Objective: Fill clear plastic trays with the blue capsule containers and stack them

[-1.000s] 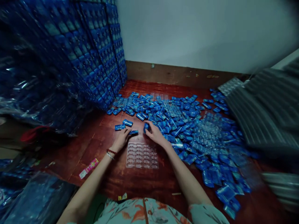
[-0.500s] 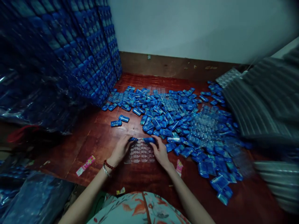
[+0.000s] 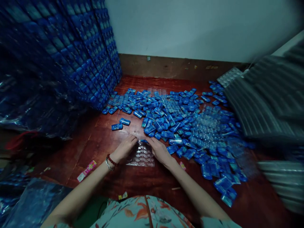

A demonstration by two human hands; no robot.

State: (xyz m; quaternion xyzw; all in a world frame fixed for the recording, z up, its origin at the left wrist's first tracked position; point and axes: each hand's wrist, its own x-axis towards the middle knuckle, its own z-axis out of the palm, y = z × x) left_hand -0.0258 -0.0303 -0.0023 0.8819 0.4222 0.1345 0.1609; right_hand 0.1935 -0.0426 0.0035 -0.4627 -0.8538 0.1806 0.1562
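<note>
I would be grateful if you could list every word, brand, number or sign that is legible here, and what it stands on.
No text can be read for certain.
Loose blue packets: printed labels, too small and blurred.
Stacked blue packs: pale label patches, too blurred.
Pink strip: marks that may be lettering, too blurred.
Yellow scrap: too small to tell.
</note>
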